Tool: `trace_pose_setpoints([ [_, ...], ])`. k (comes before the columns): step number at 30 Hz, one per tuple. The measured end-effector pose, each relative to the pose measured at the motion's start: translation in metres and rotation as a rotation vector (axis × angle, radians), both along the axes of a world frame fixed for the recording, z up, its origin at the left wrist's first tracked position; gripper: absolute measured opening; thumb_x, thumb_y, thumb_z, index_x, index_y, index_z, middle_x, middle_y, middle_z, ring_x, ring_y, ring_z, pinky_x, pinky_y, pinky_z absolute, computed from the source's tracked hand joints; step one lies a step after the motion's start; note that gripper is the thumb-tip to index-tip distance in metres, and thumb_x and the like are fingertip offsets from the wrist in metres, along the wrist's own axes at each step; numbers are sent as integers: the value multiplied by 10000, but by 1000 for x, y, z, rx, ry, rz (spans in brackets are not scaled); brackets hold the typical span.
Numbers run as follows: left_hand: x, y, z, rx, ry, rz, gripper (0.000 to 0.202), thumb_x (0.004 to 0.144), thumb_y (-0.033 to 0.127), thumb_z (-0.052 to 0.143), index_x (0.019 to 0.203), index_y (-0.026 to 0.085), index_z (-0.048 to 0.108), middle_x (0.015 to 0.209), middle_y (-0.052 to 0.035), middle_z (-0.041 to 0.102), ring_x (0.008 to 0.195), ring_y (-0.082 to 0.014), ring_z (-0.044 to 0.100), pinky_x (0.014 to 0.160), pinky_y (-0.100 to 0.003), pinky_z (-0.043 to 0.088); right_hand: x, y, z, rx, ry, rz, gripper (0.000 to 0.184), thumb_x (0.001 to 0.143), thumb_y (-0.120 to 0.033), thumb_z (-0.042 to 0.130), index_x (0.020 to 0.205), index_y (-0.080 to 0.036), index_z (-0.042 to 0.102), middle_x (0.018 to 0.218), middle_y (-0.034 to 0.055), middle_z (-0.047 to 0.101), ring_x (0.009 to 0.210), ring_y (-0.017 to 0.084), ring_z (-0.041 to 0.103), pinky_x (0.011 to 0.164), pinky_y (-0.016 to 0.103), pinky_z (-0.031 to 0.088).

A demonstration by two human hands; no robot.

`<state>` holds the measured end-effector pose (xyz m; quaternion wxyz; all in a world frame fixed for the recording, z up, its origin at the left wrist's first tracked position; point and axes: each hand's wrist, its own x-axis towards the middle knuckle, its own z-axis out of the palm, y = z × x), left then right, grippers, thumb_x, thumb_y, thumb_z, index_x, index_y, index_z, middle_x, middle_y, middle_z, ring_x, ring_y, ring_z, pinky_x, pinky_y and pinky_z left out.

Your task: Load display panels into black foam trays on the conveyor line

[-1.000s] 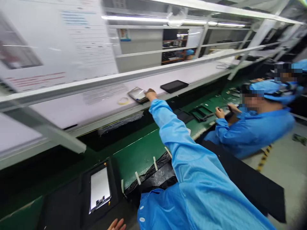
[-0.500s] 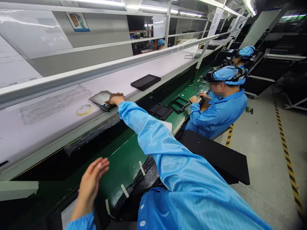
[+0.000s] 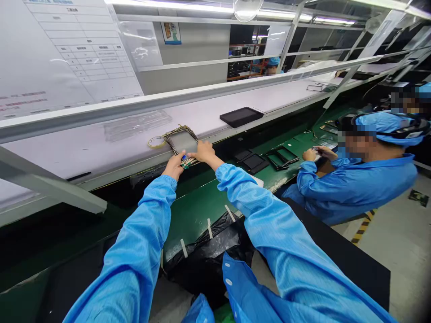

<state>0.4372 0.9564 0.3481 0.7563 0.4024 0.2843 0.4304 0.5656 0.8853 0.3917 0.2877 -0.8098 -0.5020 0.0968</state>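
A stack of thin rectangular frames [image 3: 181, 138] lies at the front edge of the white shelf [image 3: 134, 154]. My left hand [image 3: 174, 167] grips its near left corner, and my right hand [image 3: 203, 151] holds the near right side, the two thumbs close together. A bit of blue and green shows between my hands at the near edge of the stack. A roll of tape [image 3: 156, 141] lies just left of the frames. Farther right on the shelf sits a flat black tray-like panel [image 3: 241, 116].
Below the shelf runs a green bench [image 3: 191, 202] with black frames [image 3: 281, 157] on it. A co-worker in blue [image 3: 353, 166] sits at the right, handling a small part. A slanted metal post [image 3: 57, 181] stands at left; black plastic sheeting [image 3: 215, 242] hangs in front of me.
My left hand has come up from the lower left and taken hold of the frame stack beside my right hand. The view has turned left.
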Motion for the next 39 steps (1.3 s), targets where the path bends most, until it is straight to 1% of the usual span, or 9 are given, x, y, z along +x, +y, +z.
trace_pose_setpoints([
  [5, -46, -76, -67, -95, 4, -69, 337, 832, 97, 743, 1151, 146, 649, 1039, -91, 778, 968, -213, 749, 948, -390, 603, -17, -77, -61, 162, 279, 83, 793, 908, -520, 646, 1526, -117, 354, 1480, 222, 492, 1348, 326, 504, 1130, 477, 394],
  [8, -87, -142, -122, -207, 17, -160, 391, 779, 138, 789, 1152, 159, 673, 1047, -80, 786, 992, -229, 751, 956, -389, 602, -68, -143, -118, 204, 352, 86, 793, 912, -464, 636, 1563, -151, 307, 1493, 189, 514, 1354, 314, 527, 1129, 460, 416],
  [12, -143, -226, -180, -415, 139, -21, 332, 793, 179, 786, 1106, 176, 675, 1026, -60, 789, 1008, -215, 749, 945, -343, 597, -154, -226, -180, 113, 315, -43, 847, 896, -487, 643, 1582, -139, 287, 1550, 226, 445, 1442, 373, 434, 1175, 522, 363],
  [18, -210, -292, -205, -411, 222, -112, 470, 793, 191, 790, 1234, 253, 639, 1216, -43, 756, 1199, -235, 683, 1024, -346, 562, -215, -298, -226, 43, 550, -112, 748, 916, -397, 613, 1561, -168, 311, 1488, 191, 533, 1344, 328, 548, 1121, 503, 433],
  [23, -212, -304, -205, -342, 343, -139, 532, 732, 226, 851, 1217, 233, 633, 1186, -65, 761, 1114, -245, 716, 1024, -370, 556, -209, -320, -246, 48, 746, -249, 655, 764, -399, 785, 1340, -209, 535, 1214, 102, 706, 1068, 281, 678, 966, 449, 526],
  [27, -167, -302, -199, -381, 311, -240, 487, 728, 289, 865, 1162, 203, 662, 1185, -94, 759, 1125, -261, 709, 1033, -391, 542, -165, -333, -254, 224, 901, -331, 550, 690, -459, 819, 1139, -200, 638, 1087, 58, 740, 1005, 256, 683, 929, 420, 540],
  [31, -87, -271, -204, -275, 213, -381, 472, 808, 500, 770, 1150, 185, 690, 1268, -146, 710, 1189, -302, 670, 1012, -444, 538, -67, -342, -254, 355, 1012, -446, 614, 624, -544, 833, 1080, -170, 664, 1037, 83, 752, 950, 265, 697, 882, 416, 553],
  [34, -18, -221, -233, -7, 477, -229, 411, 806, 441, 752, 1117, 181, 681, 1305, -170, 654, 1269, -330, 604, 1079, -494, 474, 47, -333, -253, 402, 981, -491, 621, 575, -537, 846, 1033, -161, 661, 998, 86, 752, 903, 250, 693, 857, 395, 551],
  [39, 83, -129, -315, 532, 1067, 51, 465, 890, 408, 582, 1224, 87, 618, 1488, -289, 466, 1499, -398, 324, 1227, -549, 240, 278, -263, -255, 454, 868, -552, 512, 589, -549, 796, 897, -173, 633, 845, 80, 732, 828, 241, 681, 798, 371, 552],
])
